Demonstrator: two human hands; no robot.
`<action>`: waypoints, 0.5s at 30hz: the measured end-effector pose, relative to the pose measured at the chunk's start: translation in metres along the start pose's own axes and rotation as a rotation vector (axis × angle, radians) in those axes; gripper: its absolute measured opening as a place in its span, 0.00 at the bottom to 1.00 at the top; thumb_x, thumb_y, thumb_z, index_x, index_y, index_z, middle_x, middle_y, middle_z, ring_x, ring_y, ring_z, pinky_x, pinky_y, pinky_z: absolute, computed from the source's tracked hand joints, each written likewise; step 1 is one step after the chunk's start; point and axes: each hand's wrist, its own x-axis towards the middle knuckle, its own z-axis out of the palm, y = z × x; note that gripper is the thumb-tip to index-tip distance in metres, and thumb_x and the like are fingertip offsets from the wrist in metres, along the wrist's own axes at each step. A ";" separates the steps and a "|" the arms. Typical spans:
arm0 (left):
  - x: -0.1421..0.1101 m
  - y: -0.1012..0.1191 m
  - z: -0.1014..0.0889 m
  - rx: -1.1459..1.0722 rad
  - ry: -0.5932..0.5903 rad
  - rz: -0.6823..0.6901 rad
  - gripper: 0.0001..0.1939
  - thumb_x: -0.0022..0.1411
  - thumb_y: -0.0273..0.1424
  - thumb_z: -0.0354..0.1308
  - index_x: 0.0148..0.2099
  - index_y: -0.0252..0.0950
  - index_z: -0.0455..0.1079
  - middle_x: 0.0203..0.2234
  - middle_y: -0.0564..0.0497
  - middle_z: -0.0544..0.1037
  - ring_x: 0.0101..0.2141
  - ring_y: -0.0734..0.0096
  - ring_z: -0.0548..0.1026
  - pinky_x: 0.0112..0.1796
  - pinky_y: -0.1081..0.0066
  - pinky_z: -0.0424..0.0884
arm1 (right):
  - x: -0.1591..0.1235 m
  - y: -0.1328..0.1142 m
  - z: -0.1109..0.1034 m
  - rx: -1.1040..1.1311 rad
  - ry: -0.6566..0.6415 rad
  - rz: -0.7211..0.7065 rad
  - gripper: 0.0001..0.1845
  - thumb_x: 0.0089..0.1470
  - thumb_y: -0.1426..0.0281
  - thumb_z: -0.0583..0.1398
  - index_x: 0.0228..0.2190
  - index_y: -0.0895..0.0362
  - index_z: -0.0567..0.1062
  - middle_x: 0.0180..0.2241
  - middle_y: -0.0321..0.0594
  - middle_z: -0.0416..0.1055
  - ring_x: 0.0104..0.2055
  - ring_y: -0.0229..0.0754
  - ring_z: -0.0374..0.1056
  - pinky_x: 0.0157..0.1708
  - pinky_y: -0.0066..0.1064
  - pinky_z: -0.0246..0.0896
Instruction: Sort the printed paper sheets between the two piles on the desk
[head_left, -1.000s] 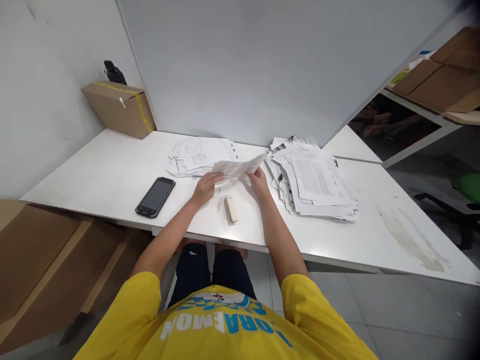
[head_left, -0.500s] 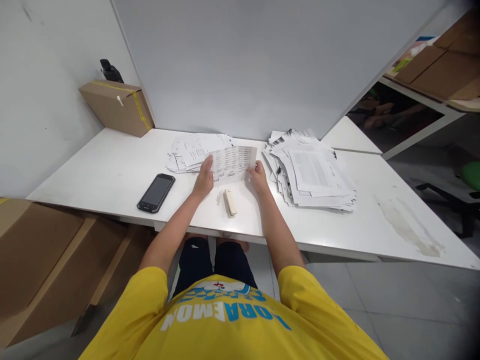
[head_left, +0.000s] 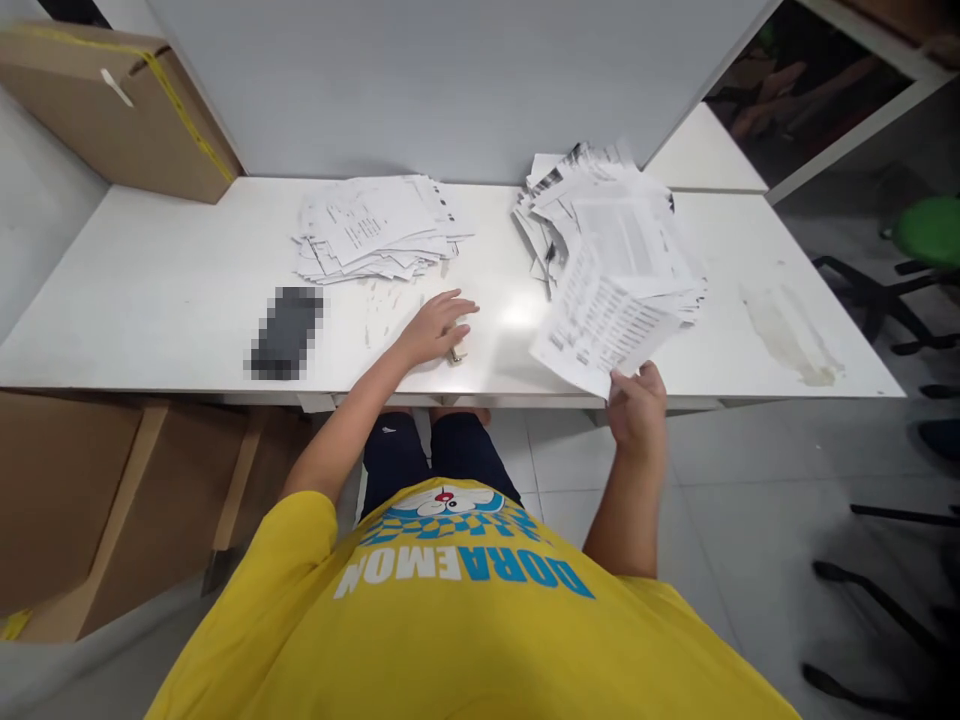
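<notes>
The sheet [head_left: 600, 325] is white, lined with rows of dark print, and hangs at a slant over the bench [head_left: 720, 350], hiding the near part of the right-hand paper pile [head_left: 637, 235]; I cannot tell whether they touch. My right hand [head_left: 637, 408] grips its near corner between thumb and fingers at the bench's front edge, the forearm rising steeply. My left hand [head_left: 436, 328] lies palm down over the stapler [head_left: 456, 356], fingers slightly spread; only one end shows, so I cannot tell whether they grip it. Beyond lies another paper pile [head_left: 382, 225], and to the left a blurred phone [head_left: 286, 335].
</notes>
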 end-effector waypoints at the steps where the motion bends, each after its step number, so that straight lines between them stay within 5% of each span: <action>1: 0.001 0.002 0.002 0.011 -0.078 0.016 0.27 0.75 0.49 0.43 0.60 0.40 0.74 0.61 0.44 0.75 0.69 0.51 0.60 0.69 0.46 0.54 | -0.012 -0.004 -0.014 -0.037 -0.043 0.061 0.23 0.41 0.66 0.68 0.39 0.50 0.67 0.41 0.36 0.77 0.49 0.45 0.75 0.54 0.41 0.70; 5: 0.004 0.002 0.003 0.022 -0.167 0.021 0.23 0.76 0.40 0.42 0.58 0.40 0.75 0.62 0.48 0.75 0.70 0.55 0.58 0.70 0.45 0.49 | -0.038 -0.021 -0.036 -0.220 -0.220 0.276 0.23 0.43 0.61 0.70 0.40 0.49 0.69 0.39 0.37 0.79 0.45 0.49 0.76 0.47 0.43 0.73; 10: 0.004 0.002 0.002 0.018 -0.159 0.002 0.22 0.76 0.38 0.42 0.59 0.42 0.74 0.61 0.50 0.75 0.69 0.58 0.59 0.70 0.46 0.50 | -0.031 -0.030 -0.016 -0.367 -0.370 0.411 0.24 0.43 0.58 0.69 0.41 0.49 0.68 0.34 0.34 0.79 0.36 0.47 0.76 0.35 0.37 0.71; 15: 0.004 0.003 0.004 0.025 -0.157 0.002 0.22 0.76 0.38 0.43 0.58 0.41 0.75 0.59 0.49 0.77 0.67 0.57 0.62 0.69 0.47 0.55 | -0.021 -0.040 0.000 -0.462 -0.426 0.416 0.24 0.44 0.58 0.68 0.43 0.49 0.68 0.34 0.35 0.79 0.36 0.47 0.75 0.35 0.37 0.69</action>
